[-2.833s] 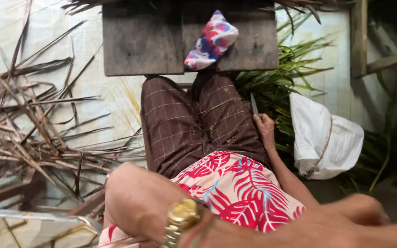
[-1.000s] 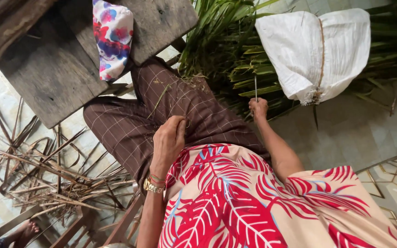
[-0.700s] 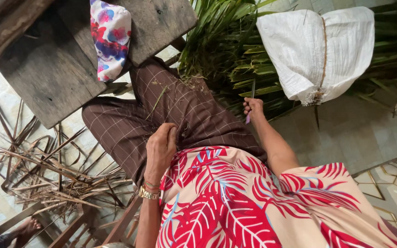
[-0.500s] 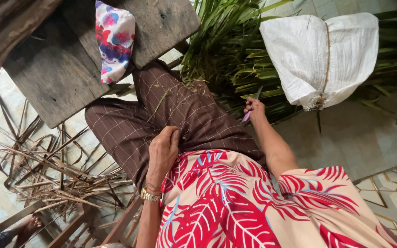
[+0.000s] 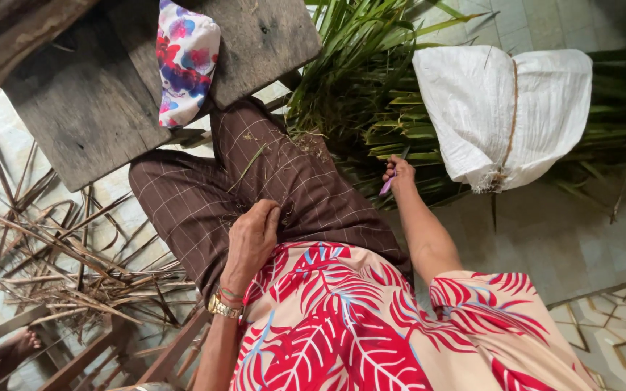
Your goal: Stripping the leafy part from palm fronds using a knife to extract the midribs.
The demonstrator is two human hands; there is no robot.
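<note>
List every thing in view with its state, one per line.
Right hand: shut on knife, beside the green leaves.
Knife: held, blade pointing into the leaves.
Left hand: resting on the lap, fingers curled; holding anything, cannot tell.
Green leaves: piled on the floor.
White sack: tied with cord, lying on the leaves.
Dry strips: scattered on the floor.
Floral pouch: lying on the wooden bench.

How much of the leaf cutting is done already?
Done: a heap of dry brown strips lies on the floor. In hand: the right hand holds a small knife by the green leaves; the left hand rests on the lap. Left: a big green pile looks uncut.
</note>
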